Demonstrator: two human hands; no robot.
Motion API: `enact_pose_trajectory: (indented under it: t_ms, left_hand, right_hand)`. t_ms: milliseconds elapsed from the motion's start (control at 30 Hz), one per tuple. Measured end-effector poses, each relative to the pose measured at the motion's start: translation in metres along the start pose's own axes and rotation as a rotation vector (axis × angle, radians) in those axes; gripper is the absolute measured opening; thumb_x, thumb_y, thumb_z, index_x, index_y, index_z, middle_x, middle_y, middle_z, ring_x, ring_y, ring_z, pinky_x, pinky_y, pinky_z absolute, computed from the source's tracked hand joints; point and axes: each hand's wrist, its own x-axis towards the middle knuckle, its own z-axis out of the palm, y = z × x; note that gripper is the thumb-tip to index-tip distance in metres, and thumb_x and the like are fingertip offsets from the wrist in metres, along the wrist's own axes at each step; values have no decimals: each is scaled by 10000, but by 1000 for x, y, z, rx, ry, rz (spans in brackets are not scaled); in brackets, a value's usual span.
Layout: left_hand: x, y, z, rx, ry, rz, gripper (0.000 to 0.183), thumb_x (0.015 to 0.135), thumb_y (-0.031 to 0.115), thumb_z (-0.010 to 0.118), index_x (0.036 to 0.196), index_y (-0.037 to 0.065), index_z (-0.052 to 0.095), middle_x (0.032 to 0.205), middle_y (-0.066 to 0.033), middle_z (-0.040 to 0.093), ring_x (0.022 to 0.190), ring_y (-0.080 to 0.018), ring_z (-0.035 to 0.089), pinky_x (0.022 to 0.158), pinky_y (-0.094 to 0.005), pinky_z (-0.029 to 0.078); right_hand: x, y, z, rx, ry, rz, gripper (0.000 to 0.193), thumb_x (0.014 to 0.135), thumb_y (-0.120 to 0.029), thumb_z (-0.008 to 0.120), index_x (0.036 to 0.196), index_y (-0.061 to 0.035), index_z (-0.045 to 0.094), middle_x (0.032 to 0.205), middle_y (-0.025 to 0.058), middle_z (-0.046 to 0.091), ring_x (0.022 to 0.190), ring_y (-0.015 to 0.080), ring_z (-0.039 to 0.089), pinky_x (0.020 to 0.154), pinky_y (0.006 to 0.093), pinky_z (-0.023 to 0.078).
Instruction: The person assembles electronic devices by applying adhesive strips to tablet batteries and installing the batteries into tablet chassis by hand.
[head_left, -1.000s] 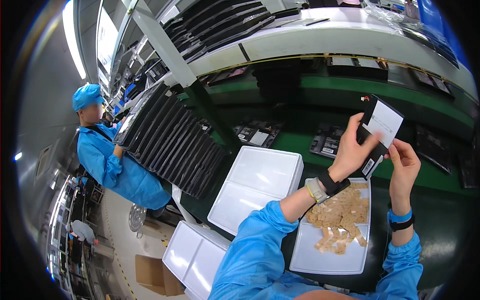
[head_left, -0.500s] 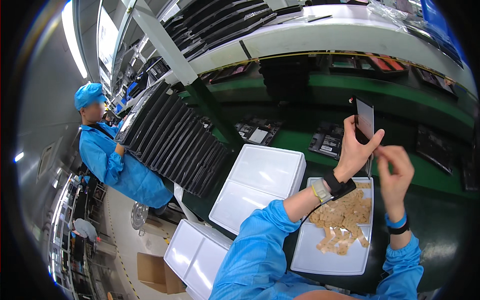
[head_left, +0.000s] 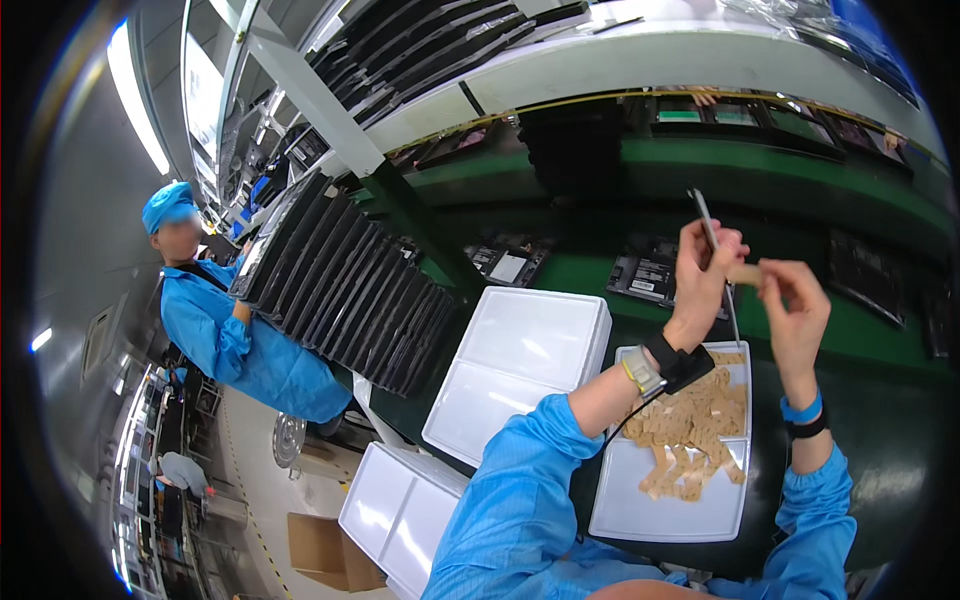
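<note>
While its thin edge faces the camera, a flat slab with a pale face [head_left: 704, 216] stands nearly upright in the left hand [head_left: 697, 287], gripped between thumb and fingers. The right hand [head_left: 798, 310], just beside it on the right, is closed to a narrow pinch on a short, tan, papery strip [head_left: 744, 273]. That strip spans the small gap between the two hands; whether it touches the slab cannot be told.

Below the hands, toward the near edge of the smooth, dark green bench [head_left: 885, 490], sits a shallow, glossy white plastic tray [head_left: 665, 513] with rounded corners and a dividing ridge. Matte tan pieces [head_left: 690, 415], thin and irregularly overlapped, heap in its far compartment and spread over the ridge into the near one. The slab's lower end shows above the tray's far edge.

Left of this tray, near the bench's left edge, rises a stack of smooth white plastic trays [head_left: 520, 370]. Behind the left hand, toward the bench's far edge, lies a flat black panel with pale labels [head_left: 645, 275]. Farther right rests a dark, shiny flat rectangle [head_left: 865, 275], well apart from the slab.
</note>
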Motion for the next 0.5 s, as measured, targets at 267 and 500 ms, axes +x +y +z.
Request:
enact_pose_trajectory:
  t_ms: [267, 500]
  left_hand:
    - [8, 3, -3, -14, 271, 98, 485, 1051, 403, 588, 1255, -22, 473, 1186, -193, 613, 1057, -277, 687, 942, -376, 570]
    - [15, 10, -8, 95, 247, 73, 495, 1038, 432, 558, 1221, -25, 502, 1152, -215, 645, 1008, -337, 709, 933, -436, 597]
  right_hand:
    - [-24, -43, 25, -196, -58, -248, 238, 780, 111, 742, 988, -4, 754, 909, 111, 696, 813, 245, 696, 714, 331, 561]
    - [-18, -20, 12, -146, -156, -217, 167, 846, -46, 771, 1012, -44, 762, 952, 134, 705, 854, 310, 708, 735, 372, 583]
